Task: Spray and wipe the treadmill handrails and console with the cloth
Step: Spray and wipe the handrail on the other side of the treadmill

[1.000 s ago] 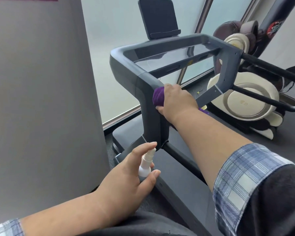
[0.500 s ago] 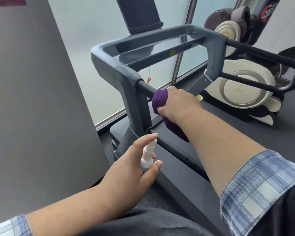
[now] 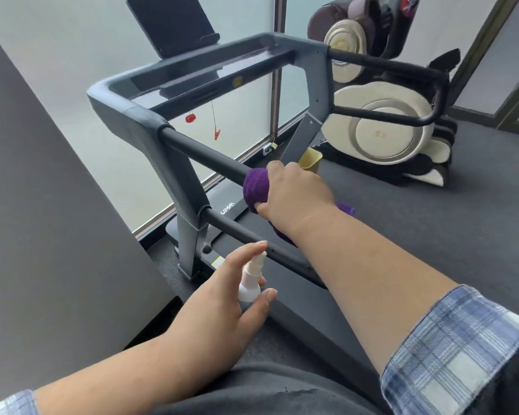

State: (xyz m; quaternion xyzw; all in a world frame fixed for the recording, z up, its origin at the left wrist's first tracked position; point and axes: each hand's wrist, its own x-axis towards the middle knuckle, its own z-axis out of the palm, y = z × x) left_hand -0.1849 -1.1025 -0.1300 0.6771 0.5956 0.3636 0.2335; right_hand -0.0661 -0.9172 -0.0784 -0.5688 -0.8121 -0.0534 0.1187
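Note:
My right hand [image 3: 294, 196] grips a purple cloth [image 3: 256, 187] wrapped around the black left handrail [image 3: 201, 152] of the grey treadmill, about midway along the upper bar. A loose end of the cloth hangs below my wrist. My left hand [image 3: 222, 304] holds a small white spray bottle [image 3: 250, 280], with the index finger over its nozzle, just in front of the lower rail [image 3: 243, 232]. The console [image 3: 192, 76] with its dark glossy panel and a black tablet holder [image 3: 174, 22] stands at the far end. The right handrail [image 3: 402, 67] loops at the upper right.
A grey wall panel [image 3: 48, 205] stands close on the left. A frosted window [image 3: 72, 49] lies behind the treadmill. A cream and brown massage chair [image 3: 384, 130] sits to the right on dark carpet. A yellow bin [image 3: 310, 158] stands beside the treadmill. A red safety clip [image 3: 216, 133] dangles under the console.
My right hand has slid the cloth from the grey upright's corner back along the upper handrail towards me. The view has shifted, and my left hand still holds the bottle.

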